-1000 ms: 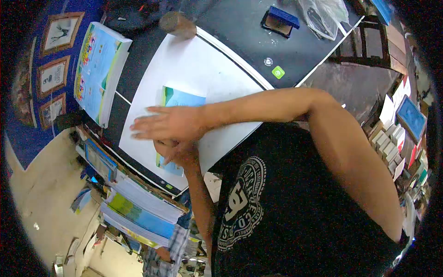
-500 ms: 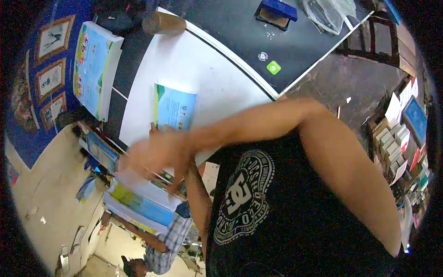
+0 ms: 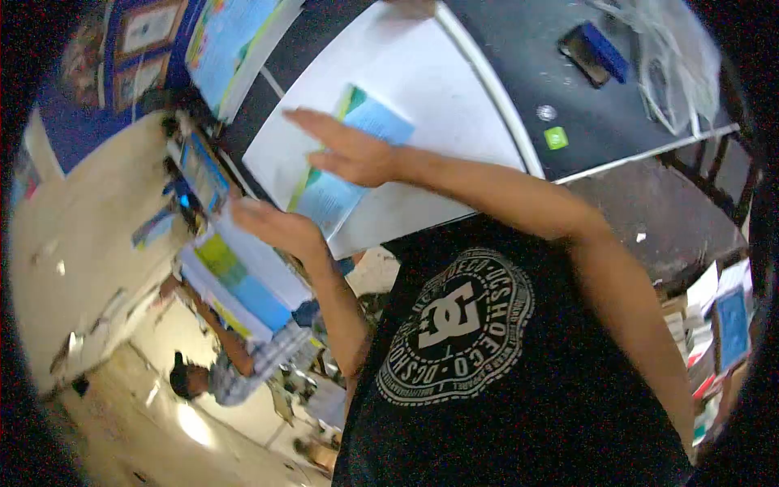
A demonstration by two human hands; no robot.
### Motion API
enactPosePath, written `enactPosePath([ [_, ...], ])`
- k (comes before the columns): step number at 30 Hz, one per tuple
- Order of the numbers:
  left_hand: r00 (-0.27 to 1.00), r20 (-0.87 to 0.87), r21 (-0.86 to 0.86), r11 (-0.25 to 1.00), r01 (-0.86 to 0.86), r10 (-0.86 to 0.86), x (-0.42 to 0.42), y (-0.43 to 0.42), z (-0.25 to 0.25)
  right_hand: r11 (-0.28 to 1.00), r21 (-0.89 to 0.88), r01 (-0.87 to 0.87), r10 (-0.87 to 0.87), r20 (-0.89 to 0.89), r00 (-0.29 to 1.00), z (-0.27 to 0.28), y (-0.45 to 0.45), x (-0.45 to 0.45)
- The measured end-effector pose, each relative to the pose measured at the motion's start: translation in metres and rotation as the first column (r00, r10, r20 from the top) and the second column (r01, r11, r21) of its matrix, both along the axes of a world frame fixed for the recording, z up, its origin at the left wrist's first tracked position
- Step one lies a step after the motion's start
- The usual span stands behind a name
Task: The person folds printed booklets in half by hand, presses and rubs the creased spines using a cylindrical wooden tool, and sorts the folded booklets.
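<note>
A light blue booklet (image 3: 381,118) with a green edge lies on a white board (image 3: 479,130). My right hand (image 3: 353,150) is over the booklet's middle, fingers stretched toward the left and thumb apart, holding nothing visible. Whether it touches the cover I cannot tell. My left hand (image 3: 280,227) is beside the booklet's lower end, nearer my body, with its fingers extended and nothing seen in it. My right hand and forearm cover part of the booklet.
A thick stack of blue books (image 3: 235,49) stands at upper left; another book stack (image 3: 243,280) is at lower left. Nearby, a person in a plaid shirt (image 3: 264,361) reaches toward it. A blue-lidded case (image 3: 596,53) and clear plastic bag (image 3: 669,65) lie on the black tabletop (image 3: 503,49).
My hands, blurred and close together left of the booklet before, are now apart. My right hand has moved up over the booklet. The view has turned and shifted, and the booklet looks more tilted.
</note>
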State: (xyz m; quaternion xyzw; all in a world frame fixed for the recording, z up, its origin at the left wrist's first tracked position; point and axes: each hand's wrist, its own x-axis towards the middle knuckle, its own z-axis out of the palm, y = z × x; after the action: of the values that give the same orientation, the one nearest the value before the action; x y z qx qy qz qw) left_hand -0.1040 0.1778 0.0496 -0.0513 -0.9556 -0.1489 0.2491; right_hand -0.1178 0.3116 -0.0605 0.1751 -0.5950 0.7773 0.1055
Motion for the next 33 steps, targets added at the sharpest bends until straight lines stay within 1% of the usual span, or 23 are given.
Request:
enactPosePath([
  [1, 0.995, -0.093, -0.004, 1.0, -0.025, 0.025, 0.001, 0.005, 0.018, 1.0, -0.009, -0.006, 0.006, 0.006, 1.0, 0.002, 0.003, 0.001],
  [2, 0.991, -0.13, 0.015, 0.999, -0.037, 0.039, 0.005, 0.003, 0.022, 1.0, -0.023, 0.005, -0.005, -0.021, 1.0, 0.011, 0.006, 0.001],
  [3, 0.985, -0.163, 0.038, 0.998, -0.046, 0.052, 0.005, -0.001, 0.005, 1.0, -0.01, 0.015, -0.016, -0.075, 0.997, 0.01, 0.006, 0.001],
  [5, 0.997, -0.053, -0.082, 0.995, -0.052, 0.048, -0.002, -0.055, -0.083, 0.999, 0.013, 0.048, -0.045, -0.18, 0.983, 0.006, 0.008, 0.003],
  [6, 1.0, 0.0, -0.013, 1.0, -0.001, 0.001, 0.008, -0.037, -0.096, 0.999, 0.028, 0.025, -0.02, -0.166, 0.986, 0.008, 0.01, 0.004],
  [7, 0.998, 0.05, 0.06, 0.997, 0.043, -0.046, 0.017, -0.017, -0.109, 1.0, 0.003, 0.005, -0.004, -0.163, 0.987, 0.008, 0.009, 0.005],
  [8, 0.999, 0.012, -0.069, 0.997, 0.033, -0.032, 0.012, -0.01, -0.107, 1.0, -0.017, -0.002, 0.0, -0.16, 0.987, 0.008, 0.009, 0.004],
  [9, 0.995, 0.093, -0.031, 0.998, 0.046, -0.043, 0.003, -0.013, -0.106, 1.0, -0.024, -0.007, 0.003, -0.165, 0.986, 0.013, 0.006, -0.002],
  [10, 0.982, 0.186, -0.003, 0.999, 0.043, -0.042, 0.004, -0.019, -0.106, 1.0, -0.029, 0.011, -0.014, -0.109, 0.994, 0.02, 0.005, 0.001],
  [11, 0.979, 0.199, -0.076, 0.996, 0.046, -0.03, 0.006, -0.039, -0.121, 0.99, 0.144, 0.008, 0.014, -0.152, 0.988, 0.026, 0.001, 0.005],
  [12, 0.977, 0.211, -0.148, 0.988, 0.051, -0.019, 0.008, -0.059, -0.137, 0.945, 0.328, 0.023, 0.046, -0.202, 0.978, 0.033, 0.005, 0.003],
  [13, 0.974, 0.227, -0.184, 0.981, 0.053, -0.01, 0.016, -0.066, -0.146, 0.934, 0.356, 0.005, 0.093, -0.256, 0.962, 0.052, 0.01, 0.005],
  [14, 0.973, 0.23, -0.198, 0.979, 0.053, -0.007, 0.028, -0.062, -0.141, 0.923, 0.383, -0.013, 0.141, -0.308, 0.941, 0.07, 0.014, 0.007],
  [15, 0.973, 0.232, -0.197, 0.979, 0.048, -0.001, 0.036, -0.053, -0.129, 0.961, 0.262, -0.09, 0.188, -0.377, 0.907, 0.09, 0.014, 0.011],
  [18, 0.97, 0.241, -0.189, 0.979, 0.068, -0.021, 0.023, -0.036, -0.108, 0.945, 0.319, -0.064, 0.176, -0.335, 0.925, 0.083, 0.004, 0.012],
  [21, 0.97, 0.241, -0.195, 0.977, 0.086, -0.037, 0.01, -0.03, -0.104, 0.921, 0.389, -0.025, 0.174, -0.353, 0.919, 0.068, 0.001, 0.002],
  [23, 0.969, 0.24, -0.198, 0.975, 0.099, -0.05, 0.006, -0.026, -0.106, 0.826, 0.56, 0.061, 0.146, -0.316, 0.937, 0.039, -0.003, 0.005],
  [24, 0.97, 0.239, -0.202, 0.974, 0.101, -0.051, 0.006, -0.027, -0.103, 0.708, 0.696, 0.118, 0.109, -0.273, 0.956, 0.025, -0.003, 0.007],
  [25, 0.969, 0.24, -0.2, 0.974, 0.104, -0.055, 0.005, -0.025, -0.103, 0.716, 0.687, 0.127, 0.095, -0.276, 0.957, 0.014, -0.008, 0.006],
  [27, 0.969, 0.238, -0.206, 0.972, 0.111, -0.06, 0.0, -0.025, -0.103, 0.735, 0.663, 0.143, 0.054, -0.268, 0.962, 0.013, -0.014, 0.004],
  [30, 0.97, 0.234, -0.215, 0.97, 0.116, -0.064, 0.002, -0.027, -0.102, 0.802, 0.549, 0.235, -0.055, -0.325, 0.944, 0.029, -0.012, 0.002],
  [33, 0.969, 0.238, -0.206, 0.972, 0.111, -0.06, 0.014, -0.027, -0.088, 0.881, 0.446, 0.155, 0.004, -0.336, 0.942, 0.047, 0.024, -0.008],
])
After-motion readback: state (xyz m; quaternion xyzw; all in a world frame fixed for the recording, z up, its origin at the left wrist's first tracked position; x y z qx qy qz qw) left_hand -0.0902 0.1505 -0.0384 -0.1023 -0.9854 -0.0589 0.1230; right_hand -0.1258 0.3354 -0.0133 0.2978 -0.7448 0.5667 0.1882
